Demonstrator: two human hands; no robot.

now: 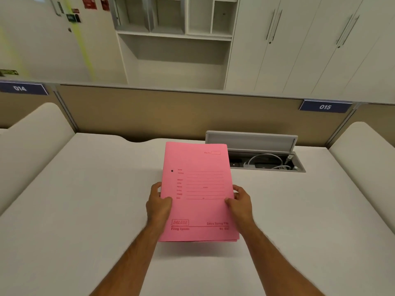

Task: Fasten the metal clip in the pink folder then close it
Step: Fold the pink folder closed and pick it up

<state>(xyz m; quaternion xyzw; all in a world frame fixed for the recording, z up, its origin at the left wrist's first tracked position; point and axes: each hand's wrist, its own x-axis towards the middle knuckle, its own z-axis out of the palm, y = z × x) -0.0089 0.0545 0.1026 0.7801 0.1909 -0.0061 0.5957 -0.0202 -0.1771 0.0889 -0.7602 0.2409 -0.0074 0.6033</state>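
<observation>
Pink folder (198,193), one flat rectangular card cover, closed, printed with ruled lines and a boxed "DELUXE" mark near its lower edge; a single small dark hole shows near its left margin. It is held front cover up above the plain white counter (85,210), its near edge raised clear of the surface and casting a soft shadow. Two bare forearms enter from below. The left hand (159,202) grips the folder's left edge, thumb on the cover, fingers (157,186) curled behind. The right hand (240,200) grips the right edge likewise, thumb on top. Behind the folder, one grey rectangular cable hatch (252,142) in the counter stands open, with white cables coiled inside. One beige fabric-look partition (149,112) backs the counter; two dark blue plates read "014" (21,88) and "015" (324,106). Farthest, white cupboards (310,45) with slim metal handles, and open shelving.
</observation>
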